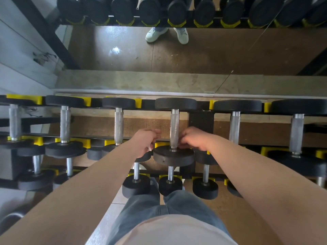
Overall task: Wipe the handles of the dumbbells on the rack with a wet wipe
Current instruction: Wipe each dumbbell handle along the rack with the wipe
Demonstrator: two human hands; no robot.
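Under left hand (144,141), barely visible wipe (150,148)

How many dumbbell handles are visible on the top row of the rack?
6, from the left: first handle, second, third, fourth between the left hand and right hand, fifth, sixth. More may lie outside the frame.

You get soft, fairly bright light, strongest on the pale wall (21,68) at 9 o'clock. White glare marks the reflected floor (115,50) at 11 o'clock. Your left hand (144,142) smears slightly at its fingertips, and the rack (200,105) bows near the edges.
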